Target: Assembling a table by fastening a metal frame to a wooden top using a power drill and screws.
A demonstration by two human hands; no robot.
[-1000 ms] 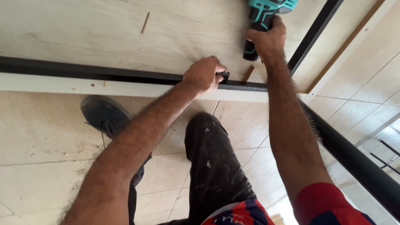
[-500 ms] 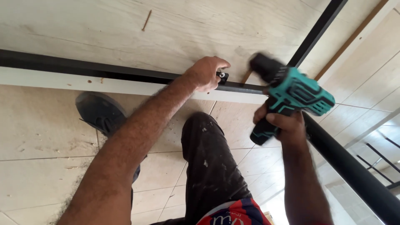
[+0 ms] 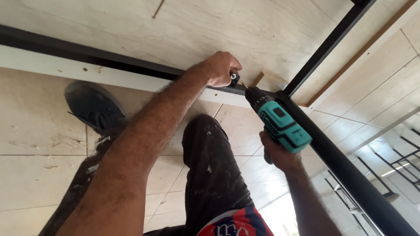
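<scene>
Right hand (image 3: 280, 154), wrapped round grip of teal-and-black cordless drill (image 3: 278, 120), swung it down from a second earlier; bit tip now met black metal frame rail (image 3: 131, 63) under pale plywood panel (image 3: 227, 26). Left hand (image 3: 221, 67) stayed pinching small black round fitting (image 3: 235, 78) against rail, just beside bit. Driving looked imminent.

A plywood panel (image 3: 271, 30) carries a black metal frame (image 3: 100, 54). A small wood block (image 3: 262, 78) lies on it, just beyond the left hand's fingers (image 3: 232, 70).
</scene>
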